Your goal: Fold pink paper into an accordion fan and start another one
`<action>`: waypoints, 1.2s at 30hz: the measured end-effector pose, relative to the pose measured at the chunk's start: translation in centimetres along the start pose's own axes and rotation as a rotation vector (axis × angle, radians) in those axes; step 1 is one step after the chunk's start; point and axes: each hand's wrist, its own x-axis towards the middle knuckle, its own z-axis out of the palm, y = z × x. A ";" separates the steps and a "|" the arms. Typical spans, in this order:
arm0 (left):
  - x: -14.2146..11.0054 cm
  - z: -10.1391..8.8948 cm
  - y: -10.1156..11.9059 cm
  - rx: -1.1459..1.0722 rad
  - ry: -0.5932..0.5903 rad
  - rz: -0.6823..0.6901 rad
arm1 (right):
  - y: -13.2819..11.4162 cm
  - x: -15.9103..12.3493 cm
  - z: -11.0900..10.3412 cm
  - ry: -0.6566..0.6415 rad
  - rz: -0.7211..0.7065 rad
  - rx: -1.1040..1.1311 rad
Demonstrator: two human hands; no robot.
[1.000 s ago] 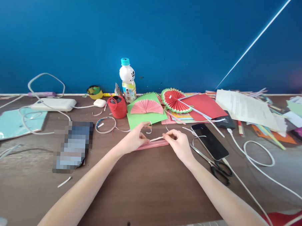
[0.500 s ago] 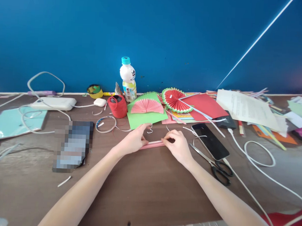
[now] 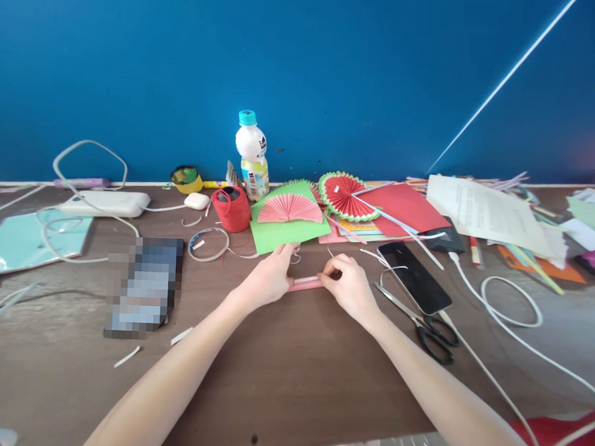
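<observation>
A narrow strip of folded pink paper, with a pale upper edge, lies just above the table between my two hands. My left hand covers its left end, its fingers closed around the paper and the thumb side facing up. At the other end, my right hand pinches the strip between thumb and fingertips. Beyond the hands, a pink pleated paper fan rests on a sheet of green paper. Scissors with black handles lie right of my right hand.
Behind stand a drink bottle and a red ribbon-like roll. A red-and-green pleated fan leans on red paper. Phones lie to the left and right. A white cable runs along the right side.
My left hand has slid right along the pink paper, so less of it shows between the hands. A white scrap beside my left forearm has come into view. My right hand stays in place.
</observation>
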 end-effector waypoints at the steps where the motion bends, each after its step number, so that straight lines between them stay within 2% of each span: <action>1: 0.0 0.0 0.1 0.010 -0.006 -0.007 | 0.0 0.0 0.0 -0.004 0.005 0.000; 7: 0.2 -0.1 0.5 0.082 -0.044 -0.051 | -0.1 0.1 0.1 -0.025 0.012 -0.002; 18: 0.1 0.1 0.2 0.063 -0.014 -0.023 | 0.3 0.6 -0.2 -0.039 0.046 -0.004; 23: 0.0 0.3 -0.1 0.072 0.024 -0.027 | 0.6 0.9 -0.6 -0.115 0.066 0.022; 36: -0.4 0.0 -1.2 0.049 0.018 -0.026 | 0.6 1.0 -0.6 -0.154 0.049 -0.048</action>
